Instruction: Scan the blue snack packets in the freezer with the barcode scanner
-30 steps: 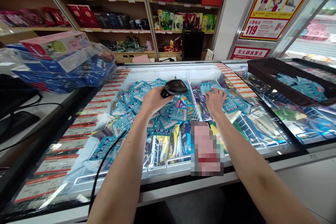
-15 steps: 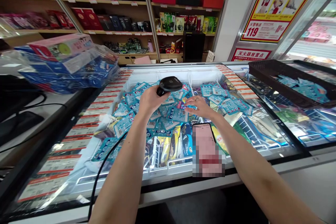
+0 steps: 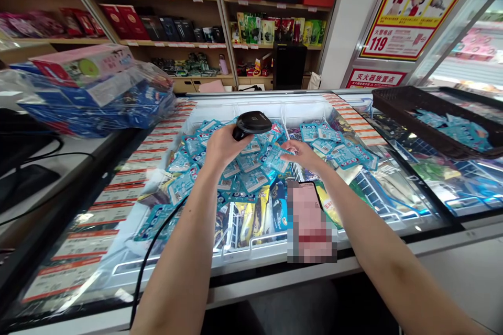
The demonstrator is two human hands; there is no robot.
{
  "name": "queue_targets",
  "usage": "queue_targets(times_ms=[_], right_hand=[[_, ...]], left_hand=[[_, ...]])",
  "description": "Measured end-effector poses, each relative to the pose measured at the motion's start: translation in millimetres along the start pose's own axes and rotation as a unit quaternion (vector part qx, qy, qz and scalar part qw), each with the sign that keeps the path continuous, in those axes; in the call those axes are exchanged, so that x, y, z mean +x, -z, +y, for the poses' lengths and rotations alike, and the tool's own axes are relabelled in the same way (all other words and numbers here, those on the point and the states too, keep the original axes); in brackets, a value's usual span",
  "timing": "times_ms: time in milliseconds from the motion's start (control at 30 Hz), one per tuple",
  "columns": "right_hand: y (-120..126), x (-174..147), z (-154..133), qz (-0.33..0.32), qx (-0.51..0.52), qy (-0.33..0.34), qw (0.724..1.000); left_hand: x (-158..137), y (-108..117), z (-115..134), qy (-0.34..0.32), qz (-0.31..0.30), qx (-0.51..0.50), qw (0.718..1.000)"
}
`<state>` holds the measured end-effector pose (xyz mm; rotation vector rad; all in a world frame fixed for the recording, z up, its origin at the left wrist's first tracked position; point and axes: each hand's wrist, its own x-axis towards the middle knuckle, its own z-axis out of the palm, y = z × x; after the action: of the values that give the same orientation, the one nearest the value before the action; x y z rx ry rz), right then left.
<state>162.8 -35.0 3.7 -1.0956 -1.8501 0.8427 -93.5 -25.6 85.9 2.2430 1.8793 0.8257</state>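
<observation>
My left hand (image 3: pixel 223 147) is wrapped round the handle of a black barcode scanner (image 3: pixel 253 123), whose head points right above the pile. A black cable runs down from it along my forearm. My right hand (image 3: pixel 302 155) pinches the right edge of a blue-and-white packet (image 3: pixel 276 159), which sits tilted just below the scanner. Many similar blue packets (image 3: pixel 251 180) lie spread on the glass top of a chest freezer (image 3: pixel 271 255). A phone (image 3: pixel 310 214) with a partly blurred screen rests on the glass below my right hand.
At the left stand boxes in clear plastic wrap (image 3: pixel 98 94). A dark brown basket (image 3: pixel 396 110) on the right holds more blue packets. Orange-and-white price labels (image 3: pixel 90 220) line the freezer top. Shelves of goods (image 3: pixel 157 42) stand behind.
My right hand has gone from spread fingers over the pile to gripping a blue packet, which has shifted up and right and turned. The scanner stays nearly in place.
</observation>
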Motion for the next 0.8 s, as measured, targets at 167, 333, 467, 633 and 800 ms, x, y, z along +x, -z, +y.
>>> queue_targets(times_ms=[167, 333, 467, 633, 800], right_hand=[[13.9, 0.0, 14.4, 0.145, 0.171, -0.093, 0.97], [21.2, -0.7, 15.4, 0.19, 0.312, -0.119, 0.923], [22.1, 2.2, 19.0, 0.225, 0.317, -0.126, 0.913], [20.5, 5.0, 24.5, 0.275, 0.312, -0.116, 0.902], [20.4, 4.7, 19.8, 0.281, 0.283, -0.122, 0.909]], left_hand=[[-0.4, 0.7, 2.1, -0.007, -0.009, -0.003, 1.0], [-2.9, 3.3, 6.1, -0.021, -0.031, -0.007, 0.999], [-3.5, 1.9, 6.6, -0.028, -0.04, -0.017, 0.999], [-3.7, -1.8, 8.7, -0.046, -0.07, -0.044, 0.995], [-3.9, -3.3, 11.8, -0.054, -0.092, -0.04, 0.993]])
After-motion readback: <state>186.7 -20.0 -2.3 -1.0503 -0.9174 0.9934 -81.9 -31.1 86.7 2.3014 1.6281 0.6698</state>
